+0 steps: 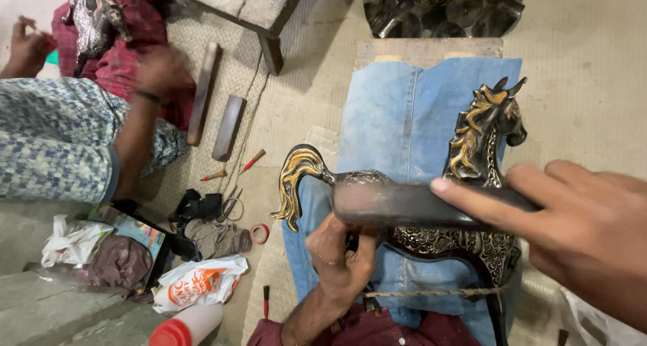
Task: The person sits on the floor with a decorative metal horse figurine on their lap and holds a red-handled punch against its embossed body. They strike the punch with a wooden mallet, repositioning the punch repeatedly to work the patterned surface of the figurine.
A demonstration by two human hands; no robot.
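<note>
Two hands grip firmly: left hand (340, 255) clasps embossed metal horse (465, 184), right hand (573, 218) smooth dark bar (404, 206).

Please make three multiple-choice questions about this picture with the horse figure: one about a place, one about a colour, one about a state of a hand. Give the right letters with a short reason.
1. Where does the horse figure lie?
A. on a blue denim cloth
B. on a white plate
C. inside a plastic bag

2. What colour are the mane and the tail of the horse?
A. red
B. gold
C. green

3. What is the right hand doing?
A. resting flat on the floor
B. holding a pair of scissors
C. gripping a dark block laid across the horse

Answers:
1. A, the blue denim cloth spreads under the figure.
2. B, both show gold against the dark body.
3. C, its fingers close on the dark block, while the left hand steadies the horse from below.
</note>
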